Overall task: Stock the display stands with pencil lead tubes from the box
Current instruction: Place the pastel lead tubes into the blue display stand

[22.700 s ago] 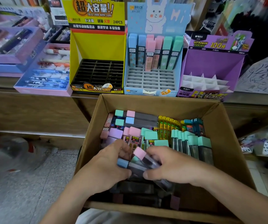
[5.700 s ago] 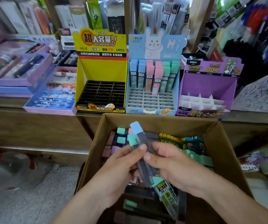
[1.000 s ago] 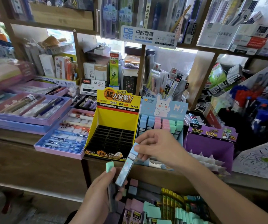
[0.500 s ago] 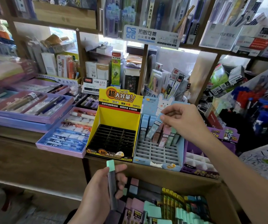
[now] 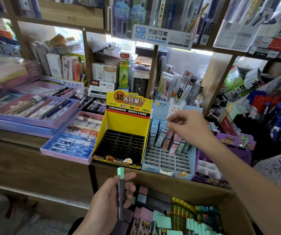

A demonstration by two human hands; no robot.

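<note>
Head camera looks down at a brown cardboard box (image 5: 178, 184) closest to the person. It is full of lead tubes (image 5: 160, 219) with mint, pink and yellow tops. Just above the box, the left hand (image 5: 109, 202) has its fingers and thumb curled around one dark tube with a mint cap (image 5: 120, 173). It holds the tube upright, away from the stands.

Next come three stands in a row on the wooden counter (image 5: 34, 158). The yellow stand (image 5: 128, 121) has a black tray of slots and I see no tubes in it. The purple stand (image 5: 234, 141) on the right looks empty too. Between them is the blue rabbit stand (image 5: 167, 160). Its back row has tubes in it and the front rows are bare. The right hand (image 5: 187, 128) reaches over that back row. Its thumb and fingers pinch the top of a blue tube (image 5: 160, 137), which leans to one side with its bottom end down near the slots. I cannot tell if it is inside a slot yet.

That lean is the risk, I think. If the hand pushes down now, the tube may catch on the slot edge or bump the pink tubes (image 5: 167, 143) beside it and tip them. Far behind are shelves (image 5: 72, 17) of pens and boxes.
</note>
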